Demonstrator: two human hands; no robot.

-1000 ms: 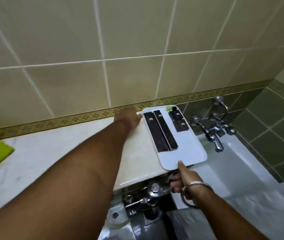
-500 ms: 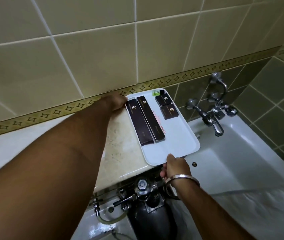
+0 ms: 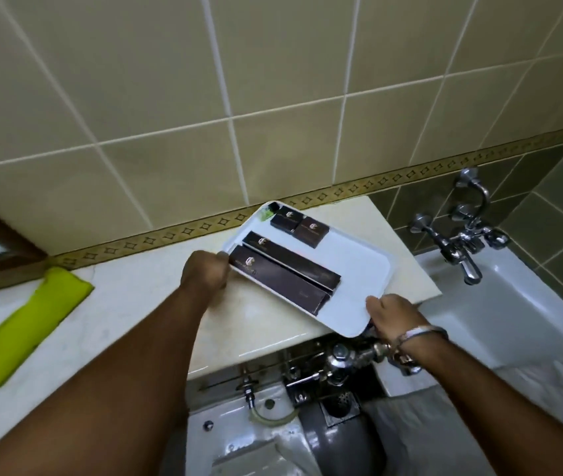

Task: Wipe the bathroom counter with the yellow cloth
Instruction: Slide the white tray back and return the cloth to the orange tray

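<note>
The yellow cloth (image 3: 29, 324) lies folded on the pale marble counter (image 3: 142, 304), far left, untouched. Both hands hold a white tray (image 3: 362, 269) lifted and tilted over the counter's right end. My left hand (image 3: 204, 273) grips its far left edge; my right hand (image 3: 393, 317), wearing a metal bangle, grips its near corner. On the tray lie two long dark boxes (image 3: 287, 273), two small dark boxes (image 3: 300, 225) and a small green item (image 3: 268, 211).
A tiled wall with a patterned border runs behind the counter. A chrome tap (image 3: 462, 245) and white bathtub (image 3: 513, 304) sit at right. Below the counter edge are chrome pipe fittings (image 3: 341, 359) and a floor drain (image 3: 340, 403). A wooden frame shows far left.
The tray has been turned and drawn left, toward me, with its near end raised off the counter. The view has swung left, bringing the yellow cloth back into sight.
</note>
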